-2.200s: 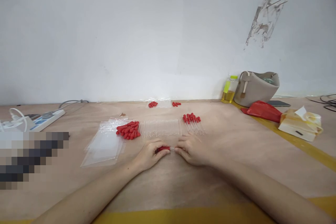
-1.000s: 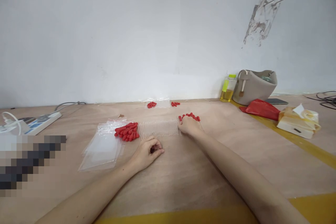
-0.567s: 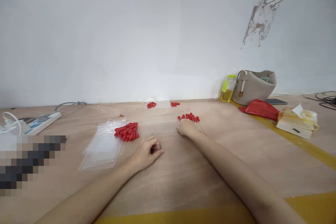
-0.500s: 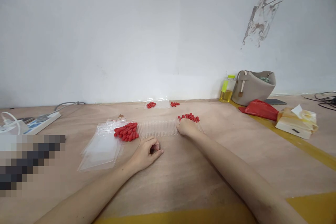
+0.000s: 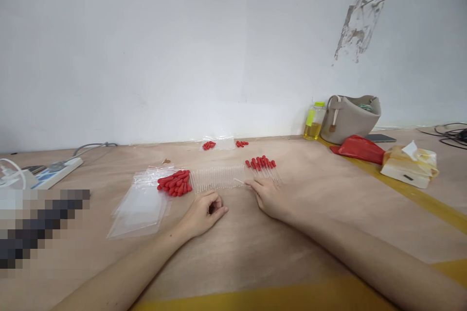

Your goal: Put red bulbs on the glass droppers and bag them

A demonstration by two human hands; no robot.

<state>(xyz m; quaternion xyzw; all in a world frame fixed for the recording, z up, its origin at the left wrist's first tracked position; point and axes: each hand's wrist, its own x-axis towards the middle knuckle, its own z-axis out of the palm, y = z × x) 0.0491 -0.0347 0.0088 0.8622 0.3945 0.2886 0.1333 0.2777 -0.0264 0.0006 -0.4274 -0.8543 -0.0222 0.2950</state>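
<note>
Red, rubbery-looking bulbs [image 5: 174, 183] lie heaped on the counter [image 5: 226, 262], just L of a neat row of thin clear tubes [image 5: 219, 177]; flat plastic bags [image 5: 138, 206] sit on the heap's other side. R of the row: a fanned bunch of capped tubes [image 5: 263, 163], each w/ a red end pointing toward the wall [image 5: 164, 58]. Main item now = one single tube [image 5: 239, 181], pinched in the fingertips of the R hand [image 5: 269, 198] near the row's R end, free tip poking out to the L. R hand is low, fingers closed lightly on that tube, nothing else visible in it. L hand [image 5: 204, 214] rests in front of the row, loosely curled, small gap btwn thumb & fingers; can't tell if a bulb is hidden inside. Step in hand, prob.: fetching 1 bare tube for capping, judging by bare ones mid & capped ones R. Next move seems to call for bringing the tube across to the L hand, w/ a bulb held there, mouth facing R; if L has none, 1 from the heap is needed first. Then line up end w/ mouth & push straight, gripping close to the joint, b/c a tube this thin could bend or snap under side load.
</note>
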